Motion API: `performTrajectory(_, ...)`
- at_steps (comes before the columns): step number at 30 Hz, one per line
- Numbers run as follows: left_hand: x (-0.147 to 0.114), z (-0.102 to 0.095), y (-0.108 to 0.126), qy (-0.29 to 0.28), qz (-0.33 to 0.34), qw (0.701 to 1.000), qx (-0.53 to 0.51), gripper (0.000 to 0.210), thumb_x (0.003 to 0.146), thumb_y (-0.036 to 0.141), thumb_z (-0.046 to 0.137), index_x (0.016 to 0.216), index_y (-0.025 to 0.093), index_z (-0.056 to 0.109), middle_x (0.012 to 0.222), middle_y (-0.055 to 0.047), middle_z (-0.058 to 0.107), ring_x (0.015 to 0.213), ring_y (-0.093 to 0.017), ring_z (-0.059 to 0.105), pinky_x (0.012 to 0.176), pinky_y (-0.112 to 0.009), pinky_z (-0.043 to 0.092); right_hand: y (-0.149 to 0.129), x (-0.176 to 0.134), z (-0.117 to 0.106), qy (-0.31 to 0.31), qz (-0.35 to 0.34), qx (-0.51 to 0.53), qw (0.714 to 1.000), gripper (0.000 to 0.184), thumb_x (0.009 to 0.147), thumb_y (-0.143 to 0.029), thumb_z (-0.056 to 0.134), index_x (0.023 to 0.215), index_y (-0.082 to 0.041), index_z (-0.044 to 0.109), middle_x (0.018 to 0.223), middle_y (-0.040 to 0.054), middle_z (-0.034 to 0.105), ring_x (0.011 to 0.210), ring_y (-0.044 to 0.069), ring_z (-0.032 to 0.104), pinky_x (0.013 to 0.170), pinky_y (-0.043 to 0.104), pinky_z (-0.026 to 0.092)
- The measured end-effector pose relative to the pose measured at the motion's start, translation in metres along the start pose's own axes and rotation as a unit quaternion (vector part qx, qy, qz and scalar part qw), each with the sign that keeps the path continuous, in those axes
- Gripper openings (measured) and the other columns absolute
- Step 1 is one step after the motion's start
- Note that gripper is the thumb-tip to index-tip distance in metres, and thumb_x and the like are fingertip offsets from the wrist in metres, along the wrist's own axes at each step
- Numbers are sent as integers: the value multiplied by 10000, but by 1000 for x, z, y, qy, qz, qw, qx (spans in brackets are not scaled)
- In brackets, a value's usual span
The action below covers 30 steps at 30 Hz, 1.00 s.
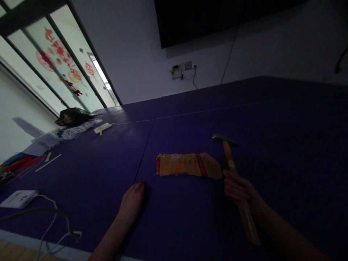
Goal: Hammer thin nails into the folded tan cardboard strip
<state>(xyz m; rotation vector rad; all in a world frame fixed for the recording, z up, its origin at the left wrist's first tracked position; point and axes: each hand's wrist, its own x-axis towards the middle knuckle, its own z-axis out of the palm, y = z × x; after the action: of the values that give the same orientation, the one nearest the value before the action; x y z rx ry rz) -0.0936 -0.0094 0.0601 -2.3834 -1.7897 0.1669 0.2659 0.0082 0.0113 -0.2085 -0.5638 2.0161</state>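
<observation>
My right hand [240, 190] is wrapped round the wooden handle of a hammer [231, 163]. The hammer's metal head points away from me, raised above the blue surface. My left hand [134, 195] is closed and rests on the surface, with a thin dark nail [145, 179] poking out past the fingertips. Between and beyond my hands lies a flat tan piece of cardboard [190, 165] with red bands and a rounded right end. Several thin dark nail-like marks run in a row along its upper part. Neither hand touches the cardboard for certain.
The blue surface [174, 221] stretches to the wall. At left are a white device [20, 199] with cables, thin strips [49, 163], coloured items [16, 165], papers and a black bag [73, 116]. A wall socket [181, 69] and a dark screen [217, 21] are behind.
</observation>
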Motion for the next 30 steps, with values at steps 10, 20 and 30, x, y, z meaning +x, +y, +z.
performTrajectory(10, 44, -31, 5, -117, -79, 989, -49, 294, 720, 18, 427, 937, 122, 596, 921, -125, 667, 881, -224, 624, 739, -285, 441, 1, 2, 3, -78, 4, 28, 997, 174, 853, -198, 554, 687, -176, 601, 315, -165, 134, 202, -7, -2, 209, 43, 192)
performTrajectory(20, 59, -18, 0, -16, -65, 696, -715, 509, 613, 175, 684, 1102, 172, 543, 771, -7, 637, 661, -114, 591, 689, -242, 439, 3, 5, 3, -108, 18, 33, 993, 239, 883, -221, 512, 664, -157, 585, 347, -150, 153, 216, -5, 47, 232, 55, 216)
performTrajectory(30, 76, -22, 31, -48, -143, 500, -853, 564, 577, 22, 733, 1109, 164, 610, 1012, -97, 687, 747, -131, 652, 733, -243, 496, 3, 3, 3, -111, 32, 36, 993, 165, 872, -221, 531, 729, -181, 602, 359, -149, 174, 224, 1, 59, 238, 66, 232)
